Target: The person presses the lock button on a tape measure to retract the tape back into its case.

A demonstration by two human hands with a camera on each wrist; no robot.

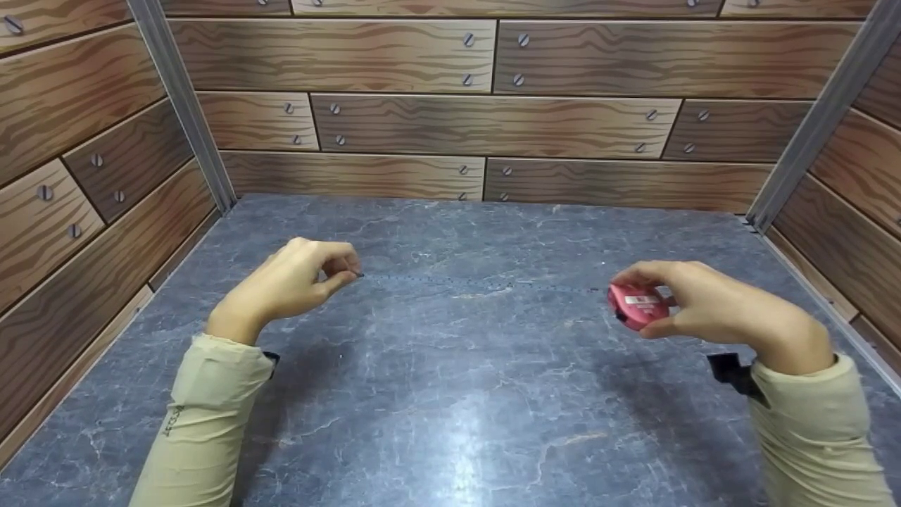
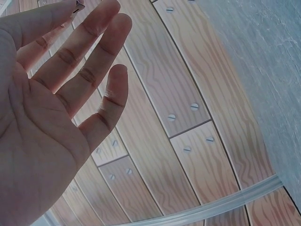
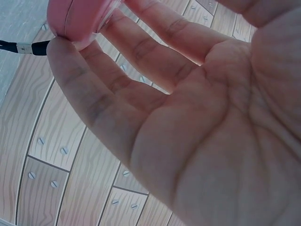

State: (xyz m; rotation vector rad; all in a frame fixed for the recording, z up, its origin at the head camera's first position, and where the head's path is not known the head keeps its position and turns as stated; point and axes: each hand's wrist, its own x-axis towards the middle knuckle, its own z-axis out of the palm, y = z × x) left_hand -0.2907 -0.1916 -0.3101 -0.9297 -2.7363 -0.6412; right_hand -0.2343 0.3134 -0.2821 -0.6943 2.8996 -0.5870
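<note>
My right hand (image 1: 732,306) grips a round pink tape measure (image 1: 639,307) with a white label, above the right half of the table. A thin strip of tape (image 1: 479,283) stretches from the case across to my left hand (image 1: 292,278). There the thumb and a fingertip pinch its small end hook (image 2: 78,5), while the other fingers stay loosely extended in the left wrist view. In the right wrist view the pink case (image 3: 77,21) sits at the fingertips, and a black strap (image 3: 26,48) hangs off it.
The grey-blue marbled tabletop (image 1: 450,394) lies under both hands. Walls with a wood-plank print (image 1: 401,127) close it in at the back and on both sides. Metal posts (image 1: 186,105) stand at the back corners.
</note>
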